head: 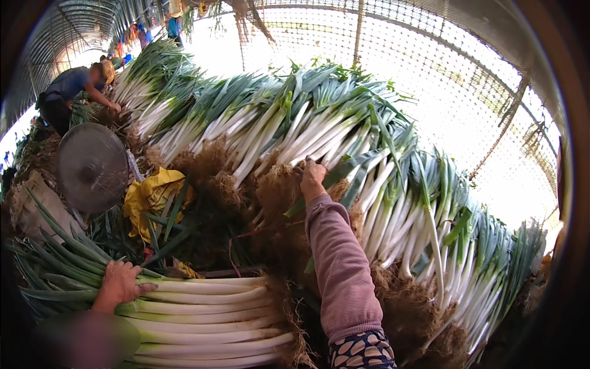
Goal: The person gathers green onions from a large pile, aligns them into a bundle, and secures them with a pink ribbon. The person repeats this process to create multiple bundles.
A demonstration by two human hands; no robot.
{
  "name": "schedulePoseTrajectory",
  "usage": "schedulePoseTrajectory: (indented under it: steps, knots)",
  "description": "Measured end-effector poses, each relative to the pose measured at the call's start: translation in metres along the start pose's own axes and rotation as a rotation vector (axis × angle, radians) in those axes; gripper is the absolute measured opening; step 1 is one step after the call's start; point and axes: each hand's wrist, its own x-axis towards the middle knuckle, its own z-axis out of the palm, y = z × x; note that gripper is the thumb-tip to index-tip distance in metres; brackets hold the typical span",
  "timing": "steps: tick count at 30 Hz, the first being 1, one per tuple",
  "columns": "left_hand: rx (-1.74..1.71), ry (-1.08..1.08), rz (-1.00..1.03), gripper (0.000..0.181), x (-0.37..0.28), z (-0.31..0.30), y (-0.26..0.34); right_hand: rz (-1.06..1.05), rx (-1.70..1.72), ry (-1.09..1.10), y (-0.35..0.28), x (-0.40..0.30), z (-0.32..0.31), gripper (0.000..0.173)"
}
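Note:
A row of leeks (207, 306) lies side by side at the lower left, white stalks and shaggy roots pointing right, green leaves left. On top of it, where white turns to green, rests my left hand (117, 282), thumb spread out. My right arm, in a purple ribbed sleeve, reaches up to a long heap of leeks (322, 133). There my right hand (313, 177) touches the root ends of some white stalks; its fingertips are partly hidden, so a grip on them cannot be confirmed.
A round grey disc (92, 168) and a crumpled yellow plastic bag (156, 198) stand left of the heap. Behind them a person (73, 92) bends over the leeks. Black netting (415, 60) on metal poles runs behind the heap. Loose leaves lie between bag and near row.

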Motion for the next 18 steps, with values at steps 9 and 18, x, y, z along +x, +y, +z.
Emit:
schedulePoseTrajectory:
  steps: [9,18]
  knots:
    - [0.016,-0.068,-0.117,0.082,-0.012,-0.014,-0.015,0.403,0.280,-0.255,-0.040,-0.086,-0.001,0.016]
    - [-0.020,0.003,-0.074,0.081,-0.002,-0.006,-0.004,0.291,0.379,-0.406,-0.120,-0.136,-0.131,0.018]
